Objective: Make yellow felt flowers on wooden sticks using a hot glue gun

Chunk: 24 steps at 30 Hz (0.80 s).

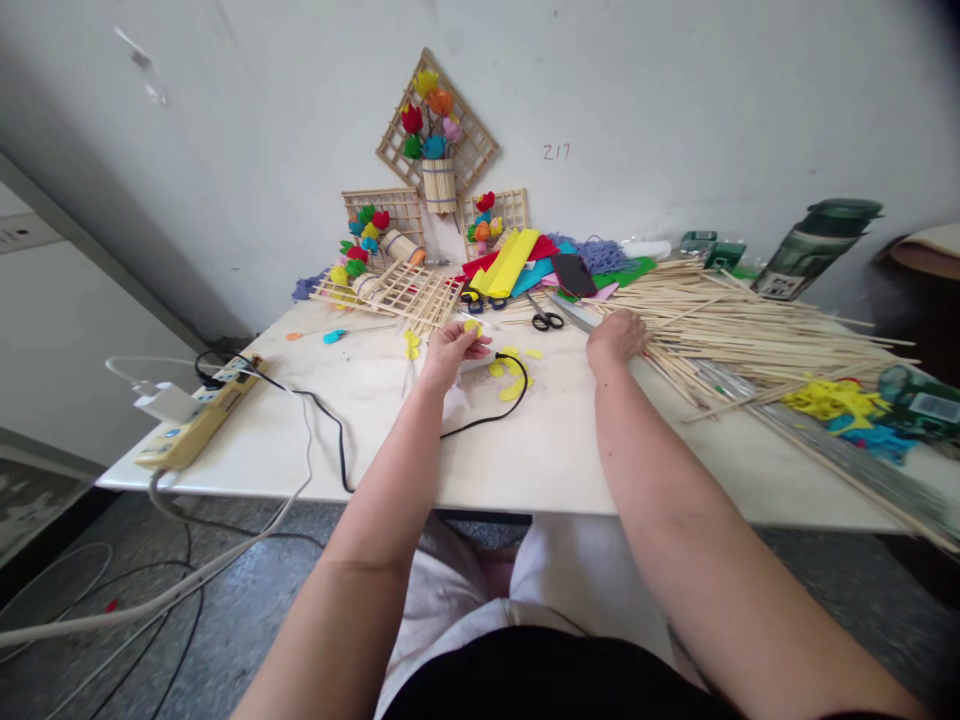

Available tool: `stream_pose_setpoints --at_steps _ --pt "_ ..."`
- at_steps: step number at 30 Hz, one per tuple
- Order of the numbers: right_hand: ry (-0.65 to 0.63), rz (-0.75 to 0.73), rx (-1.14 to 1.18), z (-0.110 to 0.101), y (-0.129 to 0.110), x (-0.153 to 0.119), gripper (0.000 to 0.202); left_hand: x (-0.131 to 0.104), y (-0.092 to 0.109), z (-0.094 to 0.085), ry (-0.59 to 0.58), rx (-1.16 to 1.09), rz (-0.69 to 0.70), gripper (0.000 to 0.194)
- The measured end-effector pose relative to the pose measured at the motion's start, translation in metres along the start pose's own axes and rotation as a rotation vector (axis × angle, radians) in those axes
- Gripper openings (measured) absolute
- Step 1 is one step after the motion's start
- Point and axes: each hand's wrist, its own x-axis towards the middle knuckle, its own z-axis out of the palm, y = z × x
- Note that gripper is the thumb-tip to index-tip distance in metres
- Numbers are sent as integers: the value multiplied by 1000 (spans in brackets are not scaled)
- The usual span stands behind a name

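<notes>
My left hand [454,352] pinches a small yellow piece [472,327] at the middle of the white table [555,450]. Just right of it lie several loose yellow petal pieces [511,393], with a black cable curving over them. My right hand [619,338] rests at the left edge of a large pile of thin wooden sticks [720,315]; its fingers are bent downward, and what they hold, if anything, is hidden. Black-handled scissors [547,321] lie between the hands, towards the back. Another small yellow flower piece [412,345] is left of my left hand.
Lattice panels with coloured flowers [439,130] stand against the wall. Folded yellow sheets [506,262] and a phone [574,275] lie at the back. A power strip [199,425] with cables is at the left edge. A green bottle [817,250] stands back right.
</notes>
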Motion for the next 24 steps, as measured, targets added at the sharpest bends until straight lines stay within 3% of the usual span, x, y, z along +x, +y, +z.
stream_pose_setpoints --at_steps 5,9,13,18,20,24 --pt "-30 0 152 -10 -9 -2 37 0 1 1 23 9 12 36" --pt "-121 -144 314 -10 -18 -5 27 1 0 0 55 32 53 40" --pt "-418 -341 685 -9 -29 -13 13 5 -3 0 112 127 140 40" --pt "-884 -422 975 -25 -42 -33 7 10 0 -4 248 476 496 25" --pt "-1001 -477 1021 -33 -46 -39 13 10 3 -5 280 614 583 20" --pt "-1124 -510 1124 -41 -51 -45 23 6 4 -4 207 701 475 17"
